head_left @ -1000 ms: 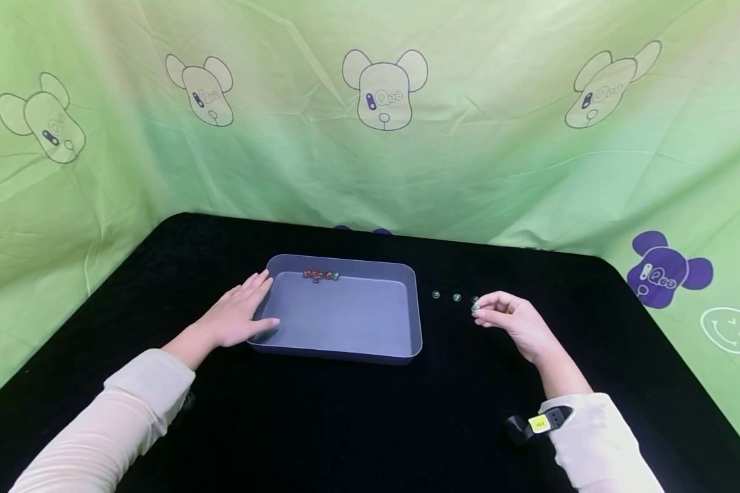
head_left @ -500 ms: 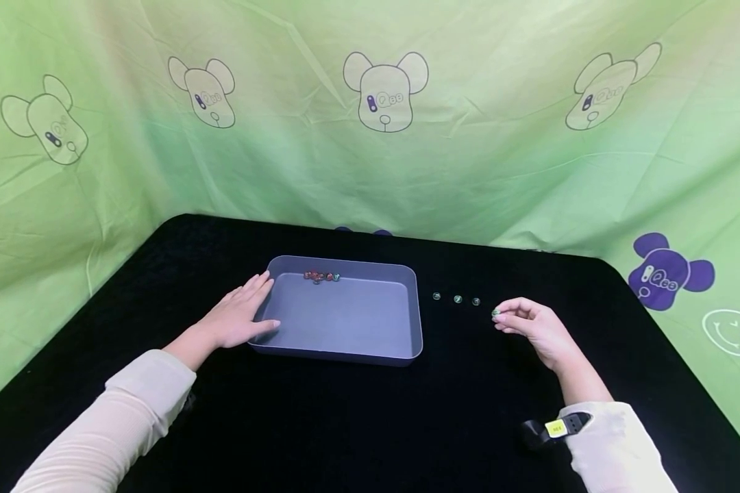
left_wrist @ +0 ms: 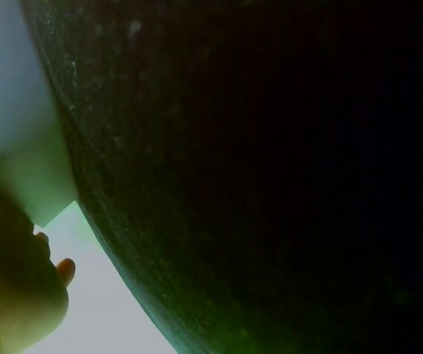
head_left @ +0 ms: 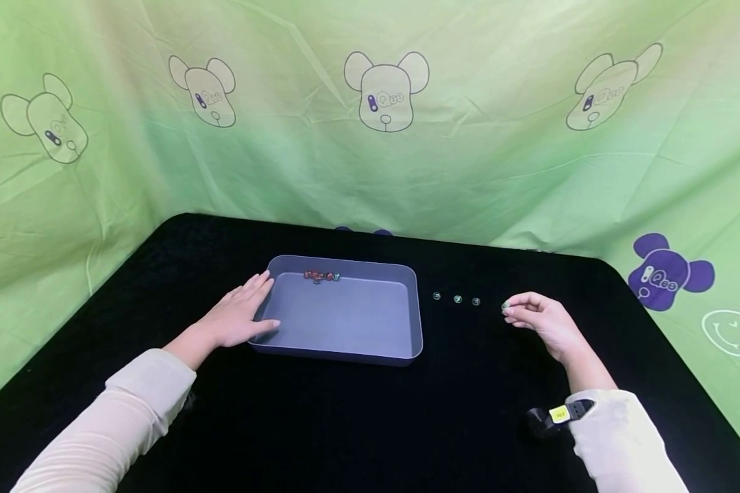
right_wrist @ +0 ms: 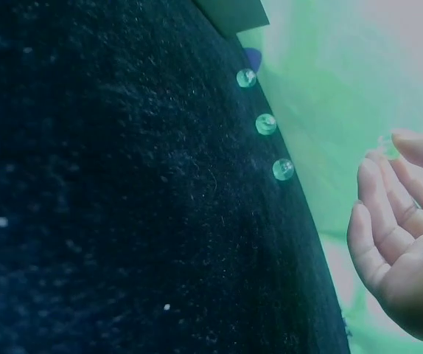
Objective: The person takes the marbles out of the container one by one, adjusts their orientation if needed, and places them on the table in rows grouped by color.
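Note:
My left hand [head_left: 237,315] rests with straight fingers on the left rim of a grey rectangular tray [head_left: 339,322]. Inside the tray, near its back wall, lies a cluster of several marbles [head_left: 321,276], mostly reddish, with a green one at the right end. To the right of the tray, three clear green marbles stand in a row; the rightmost marble [head_left: 476,301] is nearest my right hand [head_left: 545,322]. Between thumb and fingertips that hand pinches another green marble [head_left: 505,309], a short way right of the row. The right wrist view shows this pinched marble [right_wrist: 388,147] faintly against the bright backdrop.
A black cloth covers the table [head_left: 345,424]. Green printed curtain [head_left: 469,171] walls stand behind it and at both sides. A black strap with a yellow label [head_left: 560,414] hangs at my right cuff.
My right hand has moved to the right, away from the row, carrying the pinched marble. The third marble of the row is now fully uncovered. My left hand and the tray have stayed put.

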`<state>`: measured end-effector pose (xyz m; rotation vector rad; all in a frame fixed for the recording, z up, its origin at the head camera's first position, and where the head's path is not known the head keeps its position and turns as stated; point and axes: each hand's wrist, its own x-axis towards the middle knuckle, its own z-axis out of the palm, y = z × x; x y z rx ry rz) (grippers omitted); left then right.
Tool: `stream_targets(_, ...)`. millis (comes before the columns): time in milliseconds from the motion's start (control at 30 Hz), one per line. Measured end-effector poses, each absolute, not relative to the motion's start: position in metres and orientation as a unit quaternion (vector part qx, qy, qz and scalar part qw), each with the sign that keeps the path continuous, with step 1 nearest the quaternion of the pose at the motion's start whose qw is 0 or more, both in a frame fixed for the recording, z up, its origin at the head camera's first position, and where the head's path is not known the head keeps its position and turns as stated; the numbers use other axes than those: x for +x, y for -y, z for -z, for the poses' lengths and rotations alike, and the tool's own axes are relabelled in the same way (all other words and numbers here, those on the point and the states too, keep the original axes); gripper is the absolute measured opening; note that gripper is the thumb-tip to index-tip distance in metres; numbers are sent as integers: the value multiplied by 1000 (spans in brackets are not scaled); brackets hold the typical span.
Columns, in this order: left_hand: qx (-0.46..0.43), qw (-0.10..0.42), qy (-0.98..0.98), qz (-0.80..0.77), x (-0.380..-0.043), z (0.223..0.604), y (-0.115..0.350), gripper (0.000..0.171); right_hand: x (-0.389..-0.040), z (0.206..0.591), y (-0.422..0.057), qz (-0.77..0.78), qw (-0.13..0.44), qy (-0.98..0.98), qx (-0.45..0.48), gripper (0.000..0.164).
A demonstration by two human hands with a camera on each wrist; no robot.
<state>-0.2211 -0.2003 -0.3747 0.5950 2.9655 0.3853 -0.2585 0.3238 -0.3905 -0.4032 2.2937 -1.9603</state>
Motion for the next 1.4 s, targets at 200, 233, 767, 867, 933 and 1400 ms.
stream_targets(200,195,49,-972,-123,-223,376,202,81,-263,386,-320,607,46,-787,-103,7)
stream_targets(233,194,50,-972,-123,-223,377,202,81,-265,387,-321,604,49,-789,-97,7)
stream_targets(767,194,51,-970,-135,-221,375,201,80,-268,370,-311,534,55,-842,-60,21)
stream_targets(867,194,54,-970,-138,-221,373,201,79,-270,373,-312,522,58,-849,-53,22)
stream_targets(933,194,57,-970,-138,-221,373,201,79,-271,376,-312,516,61,-853,-51,24)
stream_targets(1400,192,58,-970,-135,-221,373,201,80,-278,380,-310,485,57,-870,-61,24)
